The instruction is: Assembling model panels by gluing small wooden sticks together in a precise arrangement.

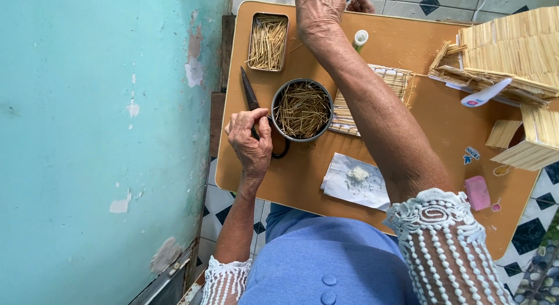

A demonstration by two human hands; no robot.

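Two hands at a small worktop (407,124) crowded with thin sticks.

Left of centre, the left hand (250,143) is curled shut around the handles of black scissors (251,98), blades pointing up-frame, just beside a round tin (302,110) of sticks. The right hand (318,12) reaches to the top edge, forearm crossing a woven stick mat (396,80); its grip cannot be told. Around: rectangular tin (268,42) upper left, glue tube (360,40), stick model house (518,54) upper right, paper (355,181), pink eraser (477,192).
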